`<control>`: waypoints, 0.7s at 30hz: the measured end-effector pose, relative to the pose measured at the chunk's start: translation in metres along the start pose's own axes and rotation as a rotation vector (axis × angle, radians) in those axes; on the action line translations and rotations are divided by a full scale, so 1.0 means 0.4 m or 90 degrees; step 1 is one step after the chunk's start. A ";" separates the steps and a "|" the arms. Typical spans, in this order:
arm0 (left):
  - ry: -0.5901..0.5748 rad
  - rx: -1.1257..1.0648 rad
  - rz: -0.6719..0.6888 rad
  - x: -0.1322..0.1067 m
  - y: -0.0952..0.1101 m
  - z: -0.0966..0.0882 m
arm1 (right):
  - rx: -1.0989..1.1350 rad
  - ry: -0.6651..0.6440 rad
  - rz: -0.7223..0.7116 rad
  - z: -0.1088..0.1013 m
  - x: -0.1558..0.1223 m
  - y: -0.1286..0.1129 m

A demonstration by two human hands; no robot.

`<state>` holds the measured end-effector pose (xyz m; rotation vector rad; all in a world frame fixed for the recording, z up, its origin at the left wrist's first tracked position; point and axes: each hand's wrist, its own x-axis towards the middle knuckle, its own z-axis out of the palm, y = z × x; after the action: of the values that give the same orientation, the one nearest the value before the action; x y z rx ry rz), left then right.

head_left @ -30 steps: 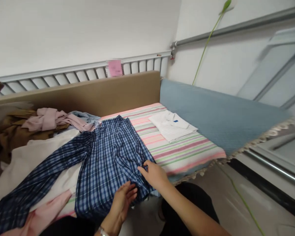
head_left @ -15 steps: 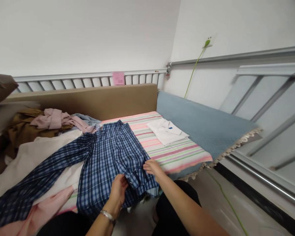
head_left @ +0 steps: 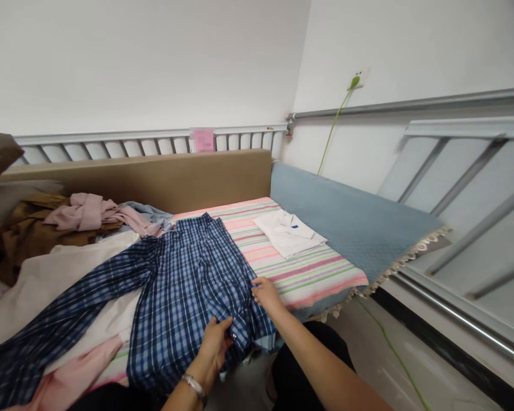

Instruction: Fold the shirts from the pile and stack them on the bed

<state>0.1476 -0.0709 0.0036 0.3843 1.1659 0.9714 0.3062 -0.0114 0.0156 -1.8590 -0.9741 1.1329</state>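
Note:
A blue plaid shirt (head_left: 177,285) lies spread over the sofa's front part, one sleeve stretched to the lower left and the other folded across its body. At the cuff of the folded sleeve, my left hand (head_left: 216,343), with a metal bracelet on its wrist, is closed with thumb and fingers pinching the cloth. My right hand (head_left: 267,295) is closed at the shirt's right edge, its fingertips gripping the fabric. To the right, beyond the shirt, a folded white shirt (head_left: 288,233) lies flat with its collar up.
A striped cloth (head_left: 317,274) covers the seat. Brown, pink and white clothes (head_left: 81,214) are heaped on the left. A blue padded cover (head_left: 346,220) with lace trim forms the right side. A green cord (head_left: 334,123) runs from the wall socket; radiators stand behind.
My left hand has moved slightly right and down, its fingers now closed on the cuff. My right hand's fingers have drawn together on the shirt's edge. The view has shifted slightly.

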 end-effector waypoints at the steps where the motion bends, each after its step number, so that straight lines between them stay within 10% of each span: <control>1: 0.003 -0.006 -0.011 0.005 -0.004 -0.004 | -0.012 -0.002 0.008 0.002 -0.002 0.004; 10: -0.068 -0.088 -0.006 0.012 0.011 -0.027 | -0.075 -0.041 0.002 0.045 -0.017 -0.018; 21: -0.062 0.142 -0.105 0.016 -0.021 -0.054 | -0.334 0.019 -0.077 -0.039 -0.007 -0.009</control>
<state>0.1322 -0.0751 -0.0146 0.5009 1.2000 0.6745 0.3188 -0.0153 0.0248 -2.1736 -1.4488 0.8223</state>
